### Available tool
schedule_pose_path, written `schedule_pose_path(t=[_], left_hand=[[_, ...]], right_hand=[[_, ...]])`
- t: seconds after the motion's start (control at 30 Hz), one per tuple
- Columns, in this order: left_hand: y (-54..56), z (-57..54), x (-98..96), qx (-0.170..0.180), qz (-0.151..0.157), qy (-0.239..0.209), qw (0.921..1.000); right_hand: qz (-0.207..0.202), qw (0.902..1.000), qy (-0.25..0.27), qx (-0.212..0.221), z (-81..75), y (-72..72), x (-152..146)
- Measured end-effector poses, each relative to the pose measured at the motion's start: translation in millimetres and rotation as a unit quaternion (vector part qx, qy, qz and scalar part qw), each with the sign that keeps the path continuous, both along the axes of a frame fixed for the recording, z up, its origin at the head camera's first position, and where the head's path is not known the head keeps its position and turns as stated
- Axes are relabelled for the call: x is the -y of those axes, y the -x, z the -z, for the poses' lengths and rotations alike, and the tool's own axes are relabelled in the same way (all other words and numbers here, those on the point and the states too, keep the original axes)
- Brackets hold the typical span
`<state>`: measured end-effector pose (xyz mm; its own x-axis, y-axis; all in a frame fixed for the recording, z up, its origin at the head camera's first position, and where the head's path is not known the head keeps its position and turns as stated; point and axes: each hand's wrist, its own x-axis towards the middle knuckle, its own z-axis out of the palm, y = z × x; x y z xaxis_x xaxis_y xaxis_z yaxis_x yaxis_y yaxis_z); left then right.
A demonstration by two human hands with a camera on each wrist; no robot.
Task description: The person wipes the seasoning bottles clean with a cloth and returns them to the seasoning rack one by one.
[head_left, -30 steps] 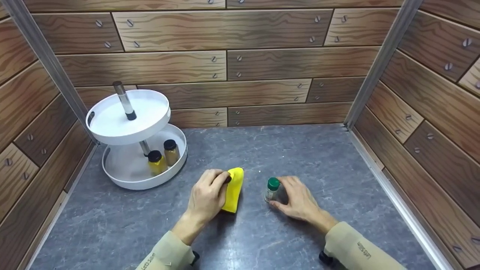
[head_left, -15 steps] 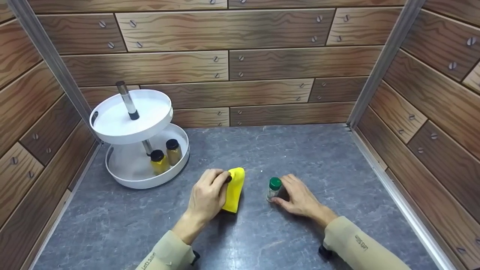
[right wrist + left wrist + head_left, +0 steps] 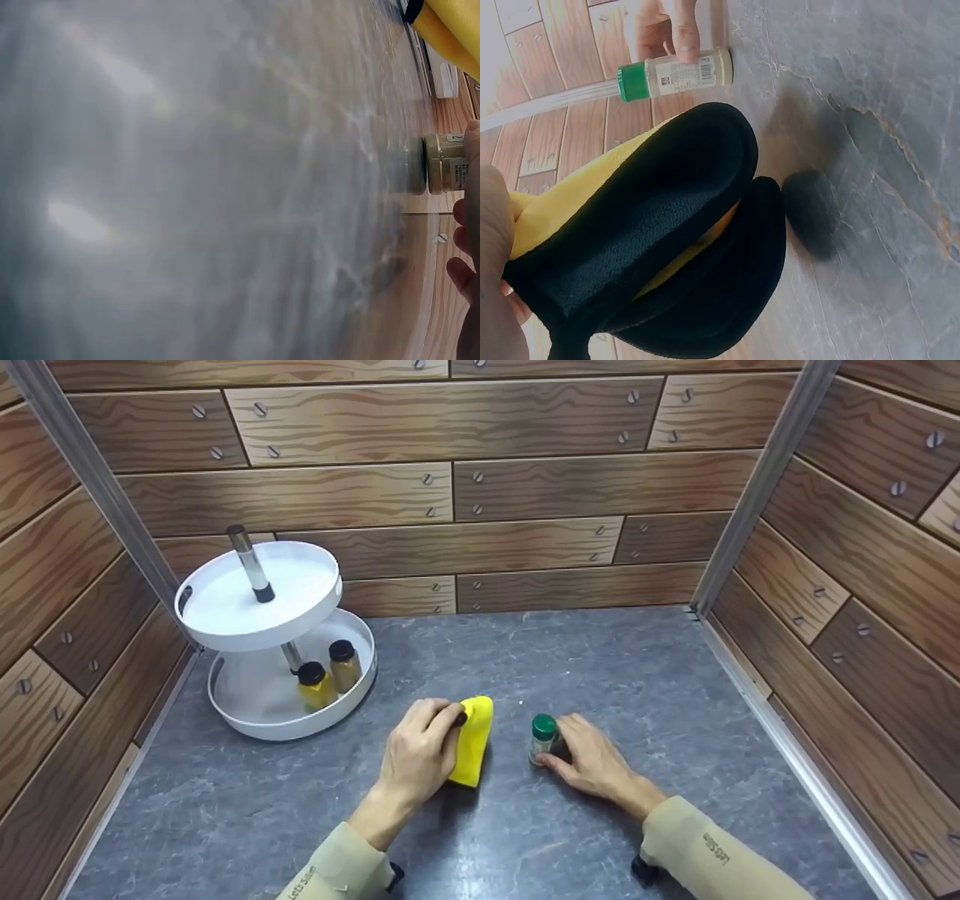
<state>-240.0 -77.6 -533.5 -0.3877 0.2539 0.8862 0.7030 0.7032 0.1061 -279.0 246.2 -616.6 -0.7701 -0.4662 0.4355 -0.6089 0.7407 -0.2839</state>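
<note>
My left hand pinches a folded yellow cloth from above, just left of the spice jar. Up close in the left wrist view, the cloth's black side shows, with its folds hanging loosely apart. Thumb and fingers of my right hand grip a clear spice jar with a green cap. The jar is upright, and its base is at the grey tabletop. A printed label faces the left wrist camera. Only part of the jar shows in the right wrist view.
At the back left stands a white two-tier round tray. Its lower tier holds a black-capped jar of yellow powder and another of brownish powder. Wood-patterned walls enclose the grey tabletop on three sides.
My left hand and the cloth have shifted slightly right, closer to the jar. The right hand keeps its grip on the jar, and the view sways a little.
</note>
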Motion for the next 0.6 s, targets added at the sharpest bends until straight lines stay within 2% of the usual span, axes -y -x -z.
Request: schedule_pose_path(t=[0.37,0.6], left_hand=[[1.4,1.5,-7.6,-0.003,0.003,-0.003,1.0],[4.1,2.1,-14.4,-0.001,0.004,-0.002,1.0]], right_hand=[[0.019,0.998,0.056,0.022,-10.4,-8.1,13],[0.003,0.993,0.109,0.044,-22.3,-11.2,23]])
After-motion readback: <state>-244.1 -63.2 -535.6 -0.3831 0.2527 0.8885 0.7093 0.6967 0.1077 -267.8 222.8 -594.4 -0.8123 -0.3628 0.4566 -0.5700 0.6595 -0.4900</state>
